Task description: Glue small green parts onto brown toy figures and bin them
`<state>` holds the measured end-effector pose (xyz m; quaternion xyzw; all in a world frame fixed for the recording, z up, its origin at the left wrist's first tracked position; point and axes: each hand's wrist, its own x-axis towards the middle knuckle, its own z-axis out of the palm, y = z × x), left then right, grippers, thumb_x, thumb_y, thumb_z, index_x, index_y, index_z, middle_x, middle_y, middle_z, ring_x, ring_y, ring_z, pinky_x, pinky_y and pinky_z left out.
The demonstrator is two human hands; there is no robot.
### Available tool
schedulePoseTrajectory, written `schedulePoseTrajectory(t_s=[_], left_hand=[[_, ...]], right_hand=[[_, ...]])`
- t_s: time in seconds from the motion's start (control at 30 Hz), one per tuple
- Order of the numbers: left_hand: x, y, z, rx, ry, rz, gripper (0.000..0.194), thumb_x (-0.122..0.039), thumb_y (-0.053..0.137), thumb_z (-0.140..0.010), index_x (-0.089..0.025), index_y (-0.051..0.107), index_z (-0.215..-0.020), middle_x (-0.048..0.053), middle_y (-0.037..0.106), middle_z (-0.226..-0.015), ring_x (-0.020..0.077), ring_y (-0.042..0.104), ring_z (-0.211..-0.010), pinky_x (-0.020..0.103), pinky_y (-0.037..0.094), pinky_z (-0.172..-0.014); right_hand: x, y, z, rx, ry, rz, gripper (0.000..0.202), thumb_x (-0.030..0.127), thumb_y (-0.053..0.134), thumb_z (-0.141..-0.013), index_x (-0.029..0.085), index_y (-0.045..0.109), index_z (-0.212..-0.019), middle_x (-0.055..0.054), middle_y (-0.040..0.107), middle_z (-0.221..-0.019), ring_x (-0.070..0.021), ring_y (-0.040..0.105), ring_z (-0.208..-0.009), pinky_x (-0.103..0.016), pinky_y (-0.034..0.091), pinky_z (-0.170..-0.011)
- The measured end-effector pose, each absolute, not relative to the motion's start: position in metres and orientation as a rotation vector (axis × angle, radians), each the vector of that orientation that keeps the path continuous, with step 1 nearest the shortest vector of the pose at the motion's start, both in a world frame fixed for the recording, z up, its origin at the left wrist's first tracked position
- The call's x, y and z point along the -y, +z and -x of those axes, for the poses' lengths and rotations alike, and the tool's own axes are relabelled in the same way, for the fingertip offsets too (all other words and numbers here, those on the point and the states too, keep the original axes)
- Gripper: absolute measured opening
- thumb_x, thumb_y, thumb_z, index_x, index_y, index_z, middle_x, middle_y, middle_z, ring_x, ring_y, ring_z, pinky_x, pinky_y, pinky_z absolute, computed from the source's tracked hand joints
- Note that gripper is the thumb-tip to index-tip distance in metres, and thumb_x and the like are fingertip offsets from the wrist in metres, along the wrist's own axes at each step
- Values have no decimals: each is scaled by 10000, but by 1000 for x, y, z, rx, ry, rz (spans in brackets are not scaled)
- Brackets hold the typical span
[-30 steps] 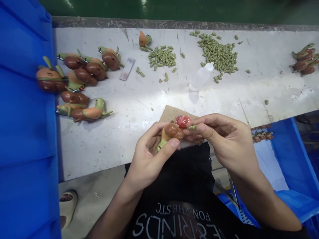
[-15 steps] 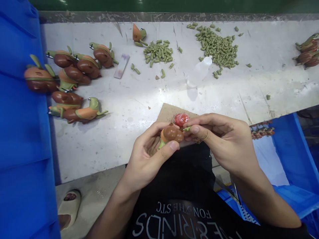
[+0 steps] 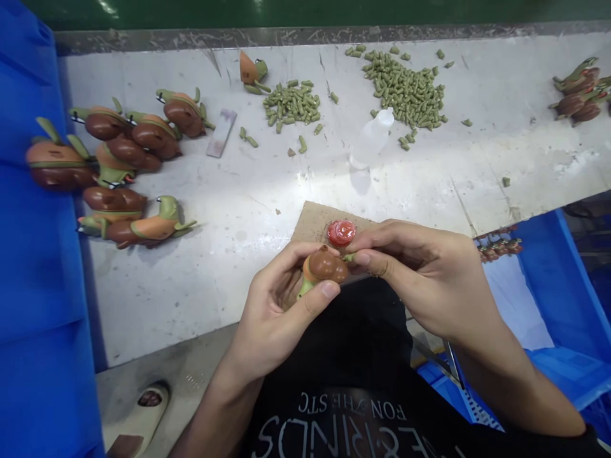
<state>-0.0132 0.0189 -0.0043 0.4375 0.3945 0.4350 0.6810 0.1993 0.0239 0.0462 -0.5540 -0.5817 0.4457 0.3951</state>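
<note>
My left hand [image 3: 286, 305] is wrapped round a brown, orange and green figure [image 3: 325, 266], its rounded brown side facing up. Between thumb and fingertips, my right hand [image 3: 405, 267] pinches a small green piece [image 3: 350, 257], whose end is at the figure's right side; whether they touch is hard to tell. Just beyond the hands, a red glossy round dish [image 3: 341, 233] rests on a piece of brown cardboard [image 3: 308, 219]. Two piles of small green pieces, a smaller one [image 3: 292, 105] and a larger one [image 3: 405, 89], lie farther back on the table.
Several similar figures [image 3: 138, 228] lie at the table's left, beside a blue crate [image 3: 38, 273]. A translucent bottle [image 3: 375, 137] and a flat grey strip [image 3: 222, 132] lie behind the cardboard. More figures [image 3: 580, 92] are at far right; another blue crate [image 3: 554, 273] stands lower right.
The green piece in my right hand has come closer to the figure's right side. The view has shifted slightly, and my left hand still holds the figure.
</note>
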Motion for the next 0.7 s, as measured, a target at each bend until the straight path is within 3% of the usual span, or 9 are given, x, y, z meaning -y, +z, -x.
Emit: schedulePoseTrajectory(t_s=[0.53,0.7], left_hand=[[-18,-8,14,-916,1007,-1062,199,-277,920,-1021,-288,851,-1207,-3,838,-1116,110,751,-883,171,625,-875],[-15,-10,17,-919,1015,-1116,166,-285,889,-1053,-323,850,-1210,-8,829,-1189,148,782,-1084,179,621,-957]], right_hand=[[-23,51,-198,1744,975,1404,139,108,795,-1073,220,848,-1011,-20,895,-1030,-194,854,-929,-322,690,-841],[-23,49,-196,1814,885,1325,106,89,785,-1076,176,830,-1035,-30,883,-1020,-156,839,-946,-267,664,-885]])
